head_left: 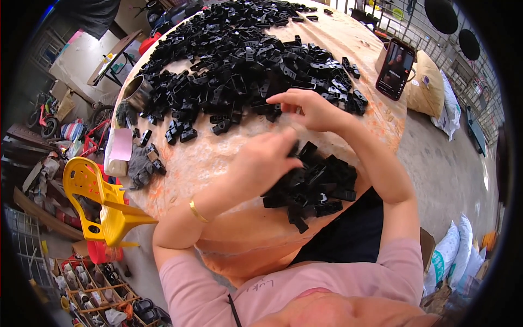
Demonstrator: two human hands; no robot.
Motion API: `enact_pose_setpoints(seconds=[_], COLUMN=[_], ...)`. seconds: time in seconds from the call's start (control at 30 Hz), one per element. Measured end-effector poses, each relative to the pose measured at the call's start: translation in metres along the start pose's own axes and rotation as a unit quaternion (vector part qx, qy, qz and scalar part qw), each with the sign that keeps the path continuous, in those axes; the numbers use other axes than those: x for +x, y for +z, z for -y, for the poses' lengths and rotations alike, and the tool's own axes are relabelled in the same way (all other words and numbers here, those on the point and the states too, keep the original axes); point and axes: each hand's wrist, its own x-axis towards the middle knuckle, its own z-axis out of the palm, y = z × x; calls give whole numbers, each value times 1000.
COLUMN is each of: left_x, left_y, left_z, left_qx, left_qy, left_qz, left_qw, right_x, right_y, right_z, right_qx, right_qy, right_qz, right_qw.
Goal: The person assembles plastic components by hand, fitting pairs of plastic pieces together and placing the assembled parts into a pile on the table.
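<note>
Near the table's front edge lies a smaller heap of black plastic pieces (321, 182), shaped like small hollow housings. My left hand (264, 161) hovers at this heap's left side, smeared by motion; its thumb stands apart from the fingers, and whether a piece is between them I cannot make out. Farther back, my right hand (310, 111) reaches left to the near edge of a large pile of black plastic pieces (234, 71). Its fingers are partly stretched and spread, with no piece plainly in them. The pile covers much of the far table.
An orange-patterned cloth covers the table (218, 180). A phone (396, 68) leans on a mug at the right. On the left edge are a metal cup (137, 91), a pink paper (121, 144) and a grey cloth (141, 168). A yellow chair (117, 212) stands left.
</note>
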Motion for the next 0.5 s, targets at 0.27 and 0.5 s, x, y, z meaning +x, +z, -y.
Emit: enact_pose_setpoints(seconds=[0.27, 0.5], left_x=[3, -6], left_y=[-37, -40], left_z=[33, 80], left_qx=[176, 203], left_qy=[-145, -203], left_qz=[16, 34], left_qw=[973, 957], right_x=[6, 3], right_y=[38, 34], right_z=[9, 1], right_qx=[-191, -146], right_qy=[-16, -16], right_qz=[-81, -168], right_qw=[978, 975])
